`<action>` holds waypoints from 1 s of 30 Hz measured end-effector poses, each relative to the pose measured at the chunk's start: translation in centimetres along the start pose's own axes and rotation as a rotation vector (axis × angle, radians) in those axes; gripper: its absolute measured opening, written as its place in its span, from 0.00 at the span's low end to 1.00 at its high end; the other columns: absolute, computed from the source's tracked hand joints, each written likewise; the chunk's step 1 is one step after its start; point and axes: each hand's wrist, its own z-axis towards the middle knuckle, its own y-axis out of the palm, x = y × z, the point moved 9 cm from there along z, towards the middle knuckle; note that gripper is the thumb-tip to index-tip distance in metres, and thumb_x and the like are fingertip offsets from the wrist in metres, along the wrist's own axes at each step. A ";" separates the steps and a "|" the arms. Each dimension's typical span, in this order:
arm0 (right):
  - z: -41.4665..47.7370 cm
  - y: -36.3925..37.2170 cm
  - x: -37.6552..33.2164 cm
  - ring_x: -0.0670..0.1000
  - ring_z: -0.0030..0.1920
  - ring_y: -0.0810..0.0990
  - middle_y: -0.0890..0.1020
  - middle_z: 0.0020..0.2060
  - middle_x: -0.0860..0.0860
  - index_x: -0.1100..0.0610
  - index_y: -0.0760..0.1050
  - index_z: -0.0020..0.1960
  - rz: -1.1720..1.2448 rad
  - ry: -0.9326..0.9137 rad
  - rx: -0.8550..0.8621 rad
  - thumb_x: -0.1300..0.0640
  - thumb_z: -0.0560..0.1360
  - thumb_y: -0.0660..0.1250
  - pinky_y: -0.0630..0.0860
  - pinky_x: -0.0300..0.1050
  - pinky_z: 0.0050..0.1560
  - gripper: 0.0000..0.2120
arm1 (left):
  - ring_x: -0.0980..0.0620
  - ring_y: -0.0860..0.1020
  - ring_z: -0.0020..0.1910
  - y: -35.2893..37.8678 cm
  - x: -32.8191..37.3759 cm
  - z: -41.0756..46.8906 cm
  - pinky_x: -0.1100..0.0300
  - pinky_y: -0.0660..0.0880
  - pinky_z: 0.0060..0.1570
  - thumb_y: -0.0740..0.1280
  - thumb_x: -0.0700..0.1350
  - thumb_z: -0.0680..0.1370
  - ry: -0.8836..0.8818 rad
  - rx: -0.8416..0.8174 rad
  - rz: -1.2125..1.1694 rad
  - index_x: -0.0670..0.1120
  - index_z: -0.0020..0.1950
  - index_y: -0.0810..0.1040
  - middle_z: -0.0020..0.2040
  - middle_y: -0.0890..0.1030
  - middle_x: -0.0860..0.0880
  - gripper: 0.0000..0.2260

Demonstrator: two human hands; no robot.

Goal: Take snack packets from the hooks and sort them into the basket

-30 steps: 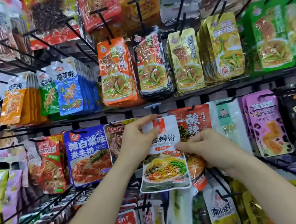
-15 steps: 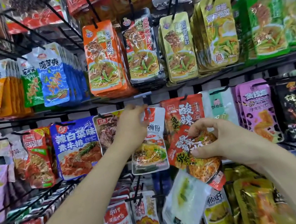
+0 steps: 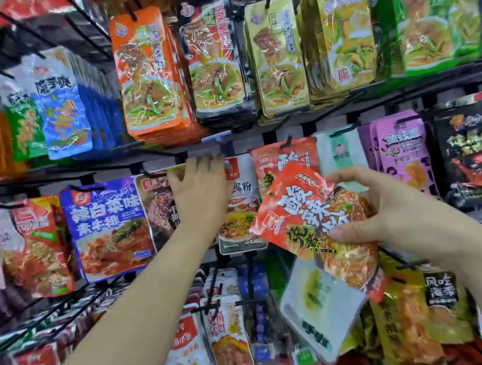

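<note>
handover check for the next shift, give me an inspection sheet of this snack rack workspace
surface: no table; wire rack with packets hanging in rows
job's things: red packet off the rack, tilted; white packet hangs upright on the rack; basket not in view
clutter: white-green packet tilted under the red one, hold unclear
grippers: right hand grips the red packet; left hand at the white packet's top, grip hidden
cables: nothing seen
surroundings: more hanging packets on all sides, blurred towards the edges

Left hand [image 3: 201, 196] hides white packet [image 3: 241, 213] top; red packet [image 3: 304, 204] covers pale packet [image 3: 318, 310].
</note>
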 end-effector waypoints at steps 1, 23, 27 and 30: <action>0.0 -0.3 0.0 0.53 0.51 0.84 0.85 0.50 0.51 0.40 0.75 0.55 -0.016 -0.011 0.014 0.51 0.56 0.79 0.79 0.55 0.56 0.29 | 0.48 0.74 0.55 -0.2 -0.1 -0.2 0.51 0.66 0.48 0.73 0.52 0.70 0.014 0.007 -0.033 0.48 0.60 0.78 0.56 0.80 0.49 0.21; -3.1 2.0 -0.4 0.52 0.48 0.85 0.86 0.47 0.51 0.54 0.79 0.58 0.092 -0.020 -0.014 0.58 0.68 0.76 0.82 0.46 0.47 0.19 | 0.59 0.83 0.41 -9.1 4.4 -11.0 0.67 0.77 0.40 0.72 0.39 0.72 -0.517 -0.400 -1.639 0.47 0.49 0.81 0.43 0.85 0.56 0.07; -4.4 2.6 1.2 0.57 0.53 0.84 0.85 0.53 0.56 0.54 0.77 0.63 0.162 0.064 -0.136 0.57 0.66 0.78 0.79 0.54 0.56 0.26 | 0.55 0.83 0.39 -8.3 4.0 -12.5 0.60 0.79 0.40 0.73 0.45 0.67 -0.637 -0.360 -1.643 0.46 0.45 0.81 0.40 0.86 0.52 0.09; -5.1 3.2 2.6 0.58 0.48 0.85 0.84 0.51 0.62 0.56 0.78 0.62 0.428 0.068 -0.125 0.55 0.52 0.86 0.82 0.49 0.47 0.39 | 0.50 0.83 0.39 -8.2 3.8 -13.9 0.53 0.80 0.42 0.72 0.49 0.64 -0.775 -0.285 -1.665 0.45 0.45 0.80 0.39 0.85 0.47 0.13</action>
